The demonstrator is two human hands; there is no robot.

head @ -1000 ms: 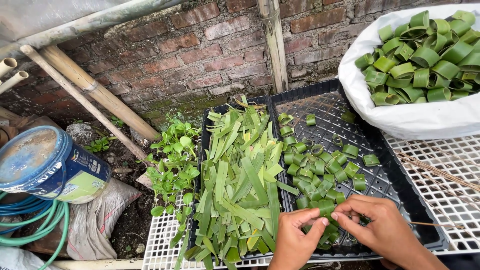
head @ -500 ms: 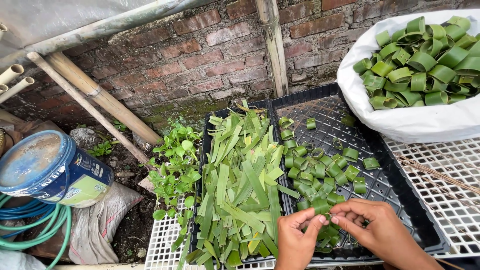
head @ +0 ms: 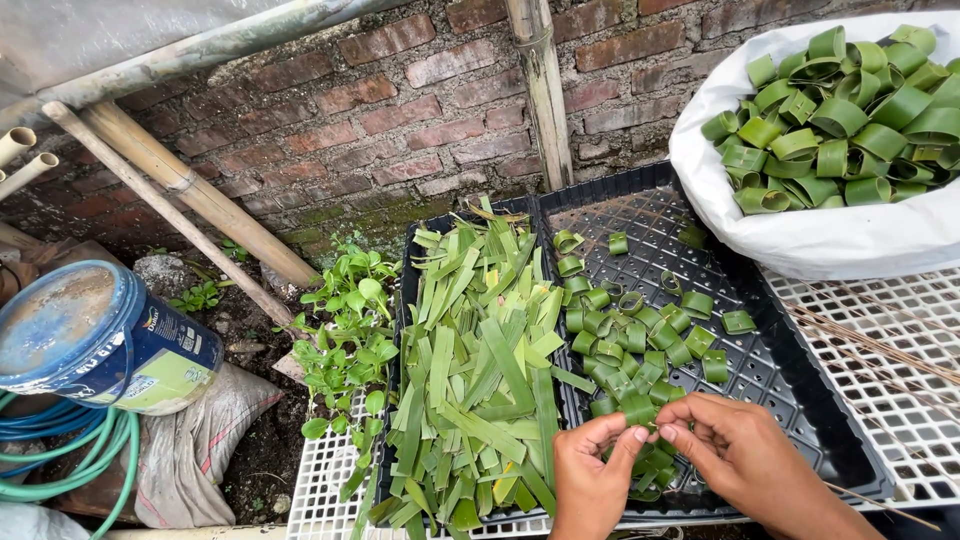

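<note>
Two hands are meeting at the 6 o'clock edge of the black tray [head: 800,420]: your left hand [head: 592,480] and right hand [head: 735,455] are both pinching closed on one small green leaf ring [head: 640,408], fingertips almost touching each other. That ring is sitting at the near end of the ring pile [head: 630,340], just right of the tray's middle divider.

Judging by its look, the ring is nearly weightless and springy, a flat strip curled on itself, so it is probably wanting to uncoil if you are loosening your pinch. Holding it across the overlap, thumb against forefinger, seems the surest grip; squeezing hard is likely creasing or splitting the leaf along its grain. The surface looks waxy, so it may be slipping a little.

Around you: loose cut leaf strips [head: 480,380] are filling the tray's left half at 9 o'clock, light and floppy, some lying across the divider beside your left wrist. A white sack [head: 800,240] of finished rings is standing at 2 o'clock, well apart. White grid panels [head: 900,340] are lying at 3 o'clock with thin sticks [head: 870,345] across them. Seedlings [head: 345,340] are growing at 9 o'clock, a blue bucket [head: 100,335] and hose [head: 60,455] beyond. Nothing is blocking your hands except the crowded rings beneath them.
</note>
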